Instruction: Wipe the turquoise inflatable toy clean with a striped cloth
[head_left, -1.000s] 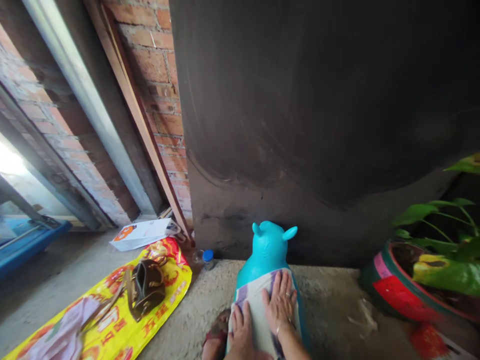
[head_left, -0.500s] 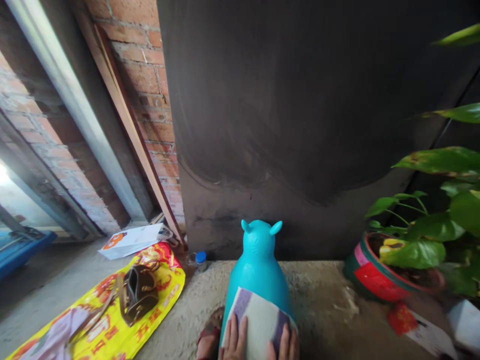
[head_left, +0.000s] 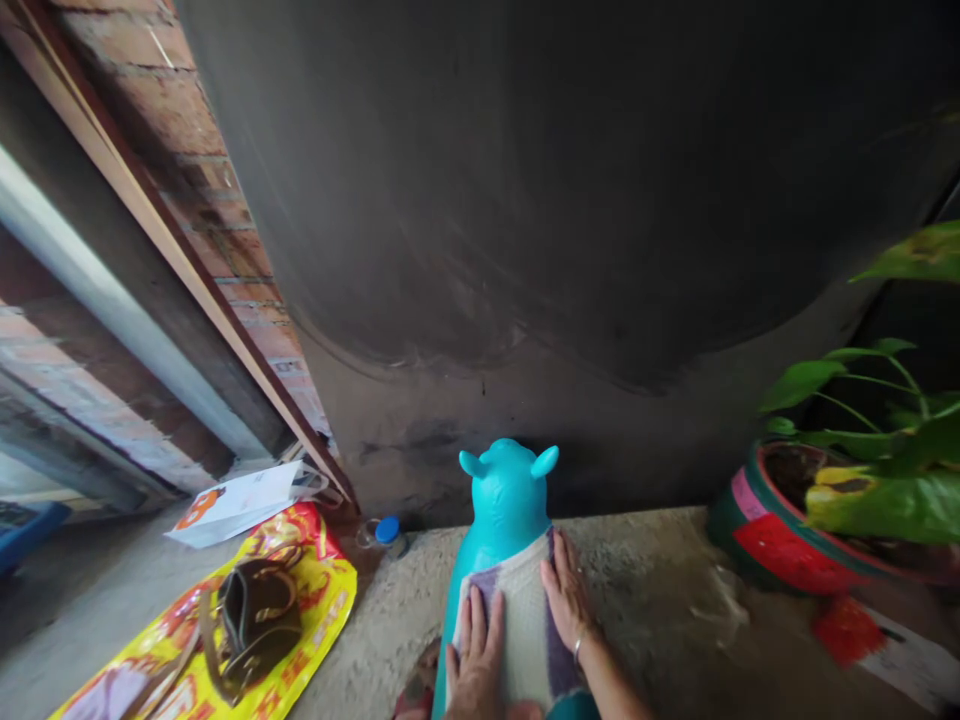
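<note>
A turquoise animal-shaped toy [head_left: 510,495] with two small ears stands upright in front of me, facing the dark board. Over its back lies a white cloth [head_left: 525,610] with purple bands along its sides. My left hand [head_left: 478,645] rests flat on the cloth's left part, fingers stretched toward the toy's head. On the cloth's right edge, close behind the toy's neck, my right hand [head_left: 568,590] lies flat with fingers extended; a bracelet circles that wrist. The toy's lower body is hidden beneath the cloth and my hands.
A dark board [head_left: 525,250] rises behind the toy. At left lie a yellow-red plastic sheet [head_left: 315,620], a brown handbag [head_left: 262,610] and a white paper bag [head_left: 240,505]. A blue-lidded jar [head_left: 388,535] sits by the board. A potted plant [head_left: 787,540] stands at right.
My right hand has moved forward along the cloth toward the toy's neck. The cloth now reaches higher on the toy's back. The view has shifted right and tilted slightly.
</note>
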